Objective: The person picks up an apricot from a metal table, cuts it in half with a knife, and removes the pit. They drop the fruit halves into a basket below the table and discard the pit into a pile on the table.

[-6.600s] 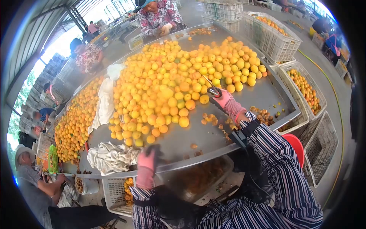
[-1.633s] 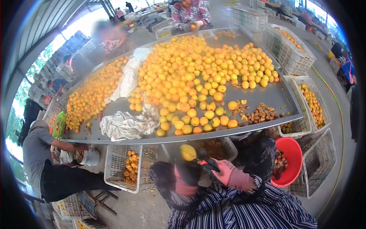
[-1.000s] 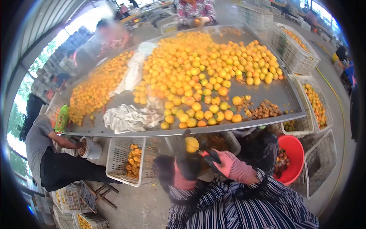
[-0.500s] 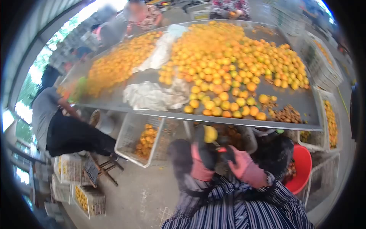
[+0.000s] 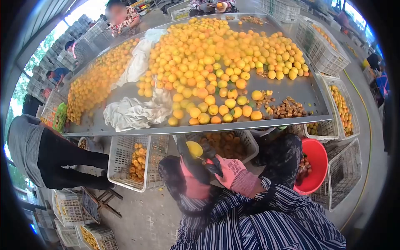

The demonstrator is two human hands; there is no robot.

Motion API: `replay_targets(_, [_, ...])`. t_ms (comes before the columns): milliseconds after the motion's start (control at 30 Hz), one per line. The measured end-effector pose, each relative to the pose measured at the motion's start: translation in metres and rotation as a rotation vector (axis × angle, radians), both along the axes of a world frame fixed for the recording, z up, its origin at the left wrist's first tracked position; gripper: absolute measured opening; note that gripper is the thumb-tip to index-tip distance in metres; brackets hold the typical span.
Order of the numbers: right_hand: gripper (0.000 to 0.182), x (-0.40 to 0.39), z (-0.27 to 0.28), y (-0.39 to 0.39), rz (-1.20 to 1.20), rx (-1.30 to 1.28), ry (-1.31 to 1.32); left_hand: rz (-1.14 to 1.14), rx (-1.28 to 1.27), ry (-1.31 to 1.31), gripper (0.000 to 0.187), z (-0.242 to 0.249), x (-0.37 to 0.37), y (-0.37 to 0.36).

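Note:
My left hand [image 5: 192, 171], in a pink glove with black-coated fingers, is closed around a yellow-orange apricot [image 5: 194, 149]. My right hand [image 5: 230, 170], gloved the same way, grips a thin metal tool [image 5: 201, 158] whose tip meets or nearly meets the fruit's lower right side. Its handle is mostly hidden by the fingers. Both hands are over my lap, below the near edge of the metal table [image 5: 233, 126]. Behind them a crate [image 5: 250, 146] of orange fruit pieces sits partly under the table.
Many apricots [image 5: 183, 62] cover the table, with white cloths [image 5: 133, 113] and a heap of brown pits [image 5: 287, 109]. A red bucket [image 5: 313, 168] stands at my right. A crate [image 5: 125, 162] with fruit is left of my knees. A person in grey [image 5: 25, 146] stands further left; others are across the table.
The view has swung right and sharpened, so the table and hands appear further left. My left hand still holds the apricot, my right hand the tool. The person in grey stands more upright.

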State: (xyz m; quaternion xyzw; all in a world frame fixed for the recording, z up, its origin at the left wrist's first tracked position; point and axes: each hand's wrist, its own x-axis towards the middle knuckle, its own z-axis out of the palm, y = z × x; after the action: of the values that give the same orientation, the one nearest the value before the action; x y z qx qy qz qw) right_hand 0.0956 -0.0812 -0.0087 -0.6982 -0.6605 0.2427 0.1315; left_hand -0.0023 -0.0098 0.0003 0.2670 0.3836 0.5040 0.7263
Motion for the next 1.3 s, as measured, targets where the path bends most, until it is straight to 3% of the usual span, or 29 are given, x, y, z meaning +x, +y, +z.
replay_targets(67, [0.043,0.001,-0.004,-0.002,0.016,-0.025,0.434,0.003,-0.077,0.082,0.054,-0.002,-0.005,-0.003])
replay_targets(100, [0.043,0.0,-0.008,-0.004,0.013,-0.03,0.435,0.001,-0.082,0.082,0.054,-0.008,-0.008,-0.004])
replay_targets(167, [0.038,-0.002,-0.014,-0.011,0.029,0.127,0.681,-0.016,-0.028,0.089,0.054,-0.021,-0.011,-0.003])
replay_targets(200, [0.038,-0.001,-0.014,-0.014,0.027,0.123,0.678,-0.017,-0.032,0.086,0.054,-0.022,-0.011,-0.005])
replay_targets(267, [0.036,0.0,-0.012,-0.015,0.007,0.04,0.98,-0.029,0.015,0.121,0.054,-0.021,-0.012,-0.005])
replay_targets(400, [0.037,-0.001,-0.025,-0.012,0.0,0.129,0.953,-0.064,0.071,0.193,0.055,-0.032,-0.01,-0.001])
replay_targets(467, [0.036,-0.001,-0.029,-0.008,-0.042,0.085,0.548,0.029,-0.086,0.013,0.056,-0.03,-0.005,0.003])
replay_targets(500, [0.036,0.004,-0.017,-0.009,-0.039,0.094,0.545,-0.082,-0.031,-0.184,0.06,-0.033,-0.012,0.005])
replay_targets(533, [0.033,0.013,0.002,-0.017,-0.004,0.033,0.506,-0.082,-0.03,-0.186,0.06,-0.046,-0.017,0.013])
replay_targets(600, [0.031,0.023,0.02,-0.015,0.041,-0.024,0.455,0.117,0.233,0.048,0.065,-0.037,-0.016,0.029])
replay_targets(633, [0.034,0.025,0.022,-0.014,-0.094,0.161,0.387,-0.174,-0.056,-0.384,0.071,-0.031,-0.025,0.023])
replay_targets(667, [0.038,0.027,0.023,-0.016,-0.234,0.337,0.319,-0.177,-0.066,-0.381,0.071,-0.021,-0.024,0.015])
replay_targets(733, [0.052,0.026,0.034,-0.006,-0.207,0.617,0.163,-0.443,-0.148,-0.38,0.067,-0.017,-0.011,-0.002])
replay_targets(767, [0.061,0.025,0.025,0.004,-0.12,0.604,0.134,-0.289,-0.057,-0.329,0.054,-0.036,0.0,-0.008])
replay_targets(800, [0.061,0.017,0.012,0.011,-0.125,0.611,0.112,-0.151,0.51,0.2,0.039,-0.047,0.006,-0.015])
replay_targets(900, [0.058,0.016,0.008,0.016,-0.175,0.544,0.261,-0.283,0.303,0.077,0.033,-0.044,0.0,-0.019])
replay_targets(967, [0.054,0.011,0.011,0.015,-0.256,0.534,0.505,-0.174,0.423,0.29,0.027,-0.055,-0.004,-0.006])
replay_targets(1000, [0.054,0.007,0.011,0.014,-0.255,0.534,0.507,-0.173,0.422,0.291,0.027,-0.049,-0.002,-0.009])
replay_targets(1067, [0.049,-0.002,0.009,0.012,-0.282,0.713,0.641,-0.032,0.613,0.679,0.026,-0.028,0.004,-0.017])
replay_targets(1100, [0.046,-0.003,0.011,0.012,-0.291,0.742,0.595,-0.031,0.615,0.679,0.026,-0.02,0.005,-0.018])
replay_targets(1200, [0.045,-0.002,0.013,0.012,-0.264,0.77,0.561,0.003,0.753,0.995,0.028,-0.008,0.006,-0.022])
replay_targets(1233, [0.045,-0.003,0.014,0.013,-0.264,0.764,0.563,0.002,0.747,0.998,0.028,-0.009,0.007,-0.02])
replay_targets(1300, [0.044,-0.009,0.014,0.012,-0.385,0.74,0.939,-0.016,0.528,0.353,0.029,-0.012,0.008,-0.016])
